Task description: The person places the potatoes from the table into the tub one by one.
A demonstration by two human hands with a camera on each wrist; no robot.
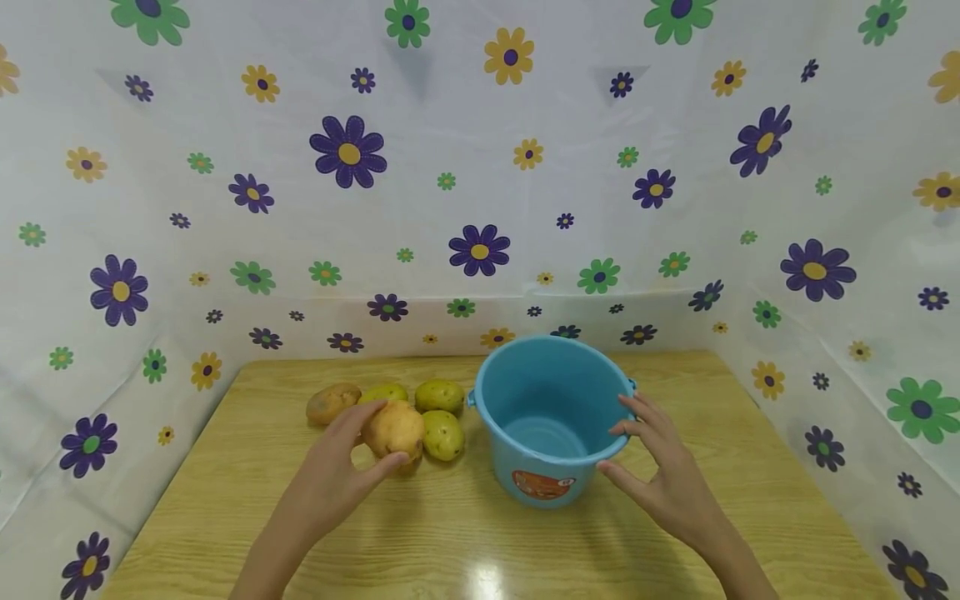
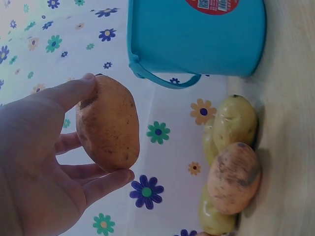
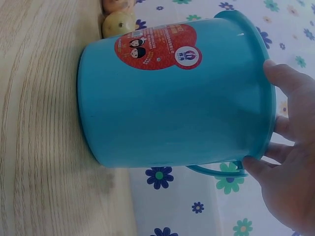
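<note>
- Left wrist: left grip (image 2: pixel 44 164) pinched tan potato (image 2: pixel 109 125) end to end, long axis running thumb-to-fingertip.
- Potato: raised above counter (image 1: pixel 420 542), left of blue bucket (image 1: pixel 551 417).
- Right grip (image 1: pixel 675 483) pinched bucket's rim.

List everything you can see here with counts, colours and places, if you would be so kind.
Bucket: one, blue, upright on the table.
Label: one, red-orange, on the bucket's side.
Handle: one, blue, on the bucket.
Held potato: one, tan, above the table.
Yellow-green potatoes: three, on the table beside the bucket.
Brown potatoes: two, grouped with those.
Table: one, light yellow-brown, underneath.
Flowered sheeting: white with purple, green and yellow flowers, around the table.
Hands: two, bare; left holding a potato, right at the bucket's rim.
</note>
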